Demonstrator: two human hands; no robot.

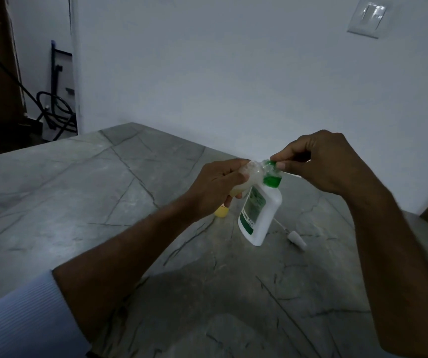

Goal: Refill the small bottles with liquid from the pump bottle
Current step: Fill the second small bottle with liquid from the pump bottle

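A white pump bottle (260,215) with a green label and green pump collar stands tilted on the grey stone table (104,192). My right hand (318,161) pinches the green pump head at its top. My left hand (218,182) holds a small clear bottle (253,174) of pale yellowish liquid, its mouth pressed against the pump spout. Under my left hand, a small yellow bottle (220,211) stands on the table, partly hidden.
A small white cap or nozzle (297,240) lies on the table right of the pump bottle. The white wall behind carries a light switch (369,18). Black cables and a dark frame (55,109) stand in the left corner beyond the table's edge.
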